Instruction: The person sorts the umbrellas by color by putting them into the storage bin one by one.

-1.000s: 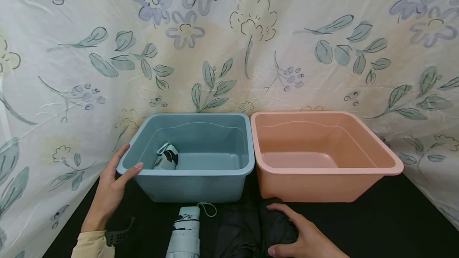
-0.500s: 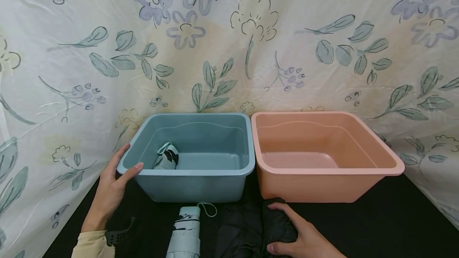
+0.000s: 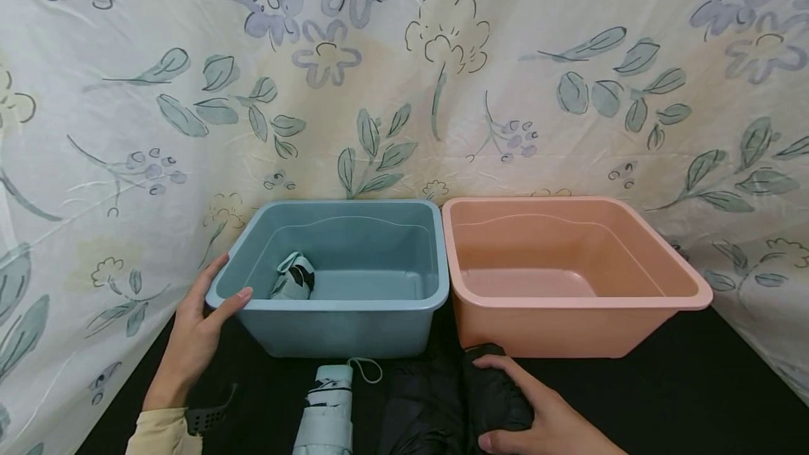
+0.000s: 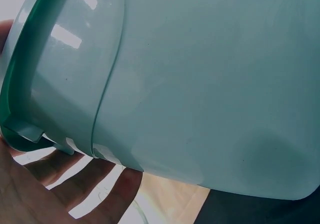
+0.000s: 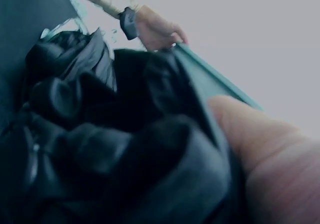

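My left hand [image 3: 192, 335] grips the front left corner of a blue plastic bin [image 3: 341, 332], thumb on its rim and the other fingers along the outer side. In the left wrist view those fingers [image 4: 95, 184] reach under the lip of the bin [image 4: 200, 84]. My right hand [image 3: 537, 406] grips a rolled bundle of soft black fabric [image 3: 496, 395], thumb low and fingers over its far end. A second black bundle [image 3: 423, 406] lies directly left of it. Wrinkled black fabric [image 5: 165, 169] fills much of the right wrist view, beside a right-hand finger [image 5: 265, 134].
A pale blue folded umbrella [image 3: 325, 409] with a cord loop lies left of the black bundles. Inside the blue bin is a small pale blue and black item [image 3: 295, 279] with a loop. A peach bin [image 3: 569, 328] stands right beside it, before a floral cloth [image 3: 379, 90].
My right hand and the black bundle in it have shifted slightly to the right, away from the second bundle. My left hand stays put on the blue bin.
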Tool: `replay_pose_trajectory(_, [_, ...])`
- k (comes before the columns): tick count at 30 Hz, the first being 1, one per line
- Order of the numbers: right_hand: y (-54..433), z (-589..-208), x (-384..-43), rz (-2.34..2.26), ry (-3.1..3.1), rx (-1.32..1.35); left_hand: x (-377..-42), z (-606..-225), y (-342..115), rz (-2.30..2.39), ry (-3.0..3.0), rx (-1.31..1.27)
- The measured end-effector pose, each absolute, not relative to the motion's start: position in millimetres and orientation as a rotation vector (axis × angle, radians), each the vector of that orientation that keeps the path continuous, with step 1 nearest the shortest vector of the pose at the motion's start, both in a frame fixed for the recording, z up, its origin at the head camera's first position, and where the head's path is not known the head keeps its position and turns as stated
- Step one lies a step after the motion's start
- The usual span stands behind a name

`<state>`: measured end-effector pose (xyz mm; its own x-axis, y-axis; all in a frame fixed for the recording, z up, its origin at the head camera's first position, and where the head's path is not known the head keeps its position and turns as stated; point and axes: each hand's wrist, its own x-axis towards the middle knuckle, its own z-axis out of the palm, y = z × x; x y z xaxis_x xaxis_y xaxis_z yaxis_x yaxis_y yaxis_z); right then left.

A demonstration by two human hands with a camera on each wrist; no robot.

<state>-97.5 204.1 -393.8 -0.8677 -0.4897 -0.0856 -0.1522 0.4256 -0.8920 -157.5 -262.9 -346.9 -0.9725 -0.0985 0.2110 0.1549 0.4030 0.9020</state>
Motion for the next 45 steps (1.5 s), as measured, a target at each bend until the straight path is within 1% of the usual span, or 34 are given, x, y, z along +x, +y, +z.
replay_pose_trajectory(5, [207,-383,-95,-1.484,2.201,-0.554,-158,-347,-263,-1.598,-2.433,-0.052])
replay_pose_trajectory(10, [209,-376,-93,-1.589,2.044,-0.756,-158,-348,-264,-1.594,-2.442,-0.045])
replay_pose_trajectory(14, [209,-370,-91,-1.598,2.006,-0.778,-157,-349,-264,-1.594,-2.446,-0.044])
replay_pose_trajectory(17, [210,-366,-88,-1.611,1.942,-0.746,-157,-349,-265,-1.597,-2.445,-0.036])
replay_pose_trajectory(20, [212,-365,-88,-1.623,1.926,-0.889,-157,-349,-266,-1.608,-2.439,-0.037])
replay_pose_trajectory(29, [217,-369,-88,-1.682,1.912,-1.083,-156,-349,-266,-1.614,-2.432,-0.049])
replay_pose_trajectory(34, [219,-354,-83,-1.67,1.997,-0.998,-157,-349,-266,-1.615,-2.429,-0.043])
replay_pose_trajectory(37, [220,-341,-78,-1.647,2.084,-0.867,-158,-350,-267,-1.618,-2.429,-0.04])
replay_pose_trajectory(41, [223,-325,-75,-1.646,2.095,-0.603,-158,-350,-268,-1.613,-2.426,-0.058])
replay_pose_trajectory(43, [225,-318,-75,-1.673,2.053,-0.537,-158,-349,-268,-1.607,-2.424,-0.066])
replay_pose_trajectory(45, [228,-311,-77,-1.721,1.962,-0.542,-158,-349,-268,-1.604,-2.422,-0.07])
